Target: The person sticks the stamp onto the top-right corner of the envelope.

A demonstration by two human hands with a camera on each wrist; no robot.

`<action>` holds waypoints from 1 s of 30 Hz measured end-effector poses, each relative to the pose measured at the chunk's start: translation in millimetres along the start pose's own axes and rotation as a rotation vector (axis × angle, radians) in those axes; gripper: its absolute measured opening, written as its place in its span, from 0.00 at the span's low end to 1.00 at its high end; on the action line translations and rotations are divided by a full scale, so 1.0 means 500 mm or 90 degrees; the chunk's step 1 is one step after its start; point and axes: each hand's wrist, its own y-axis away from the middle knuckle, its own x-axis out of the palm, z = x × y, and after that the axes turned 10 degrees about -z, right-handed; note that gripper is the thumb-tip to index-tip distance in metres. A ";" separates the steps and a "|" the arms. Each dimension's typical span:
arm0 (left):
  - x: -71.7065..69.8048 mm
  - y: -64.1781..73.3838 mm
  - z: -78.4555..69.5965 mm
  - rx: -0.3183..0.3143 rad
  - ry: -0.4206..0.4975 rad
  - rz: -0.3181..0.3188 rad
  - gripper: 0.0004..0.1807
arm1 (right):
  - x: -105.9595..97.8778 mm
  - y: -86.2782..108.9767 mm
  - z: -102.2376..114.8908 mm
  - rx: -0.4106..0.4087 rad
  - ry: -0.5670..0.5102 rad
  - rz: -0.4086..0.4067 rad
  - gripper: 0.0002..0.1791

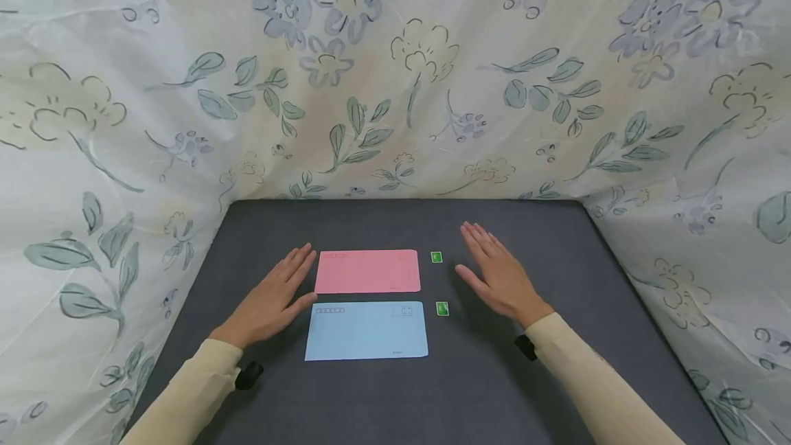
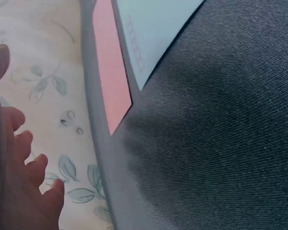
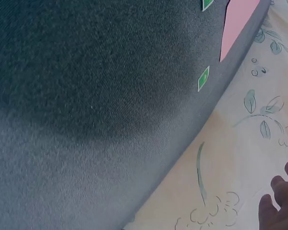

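Note:
A pink envelope (image 1: 369, 271) lies on the dark grey table, and a light blue envelope (image 1: 367, 332) lies just in front of it. Two small green stamps sit to their right: an upper stamp (image 1: 436, 257) beside the pink envelope and a lower stamp (image 1: 442, 308) beside the blue one. My left hand (image 1: 267, 302), fingers straight and thumb spread, is at the left side of the envelopes and holds nothing. To the right of the stamps is my right hand (image 1: 499, 275), also straight-fingered and holding nothing. In both wrist views only parts of the fingers show.
The dark grey table (image 1: 383, 404) has a far edge behind the envelopes. White cloth (image 1: 346, 143) with printed flowers and leaves hangs behind and on both sides. A dark band (image 1: 250, 375) with a small device is on the left wrist; another (image 1: 526, 347) is on the right.

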 end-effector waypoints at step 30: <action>0.063 0.007 0.013 0.024 0.055 0.071 0.37 | 0.054 -0.013 -0.018 0.116 -0.132 0.077 0.38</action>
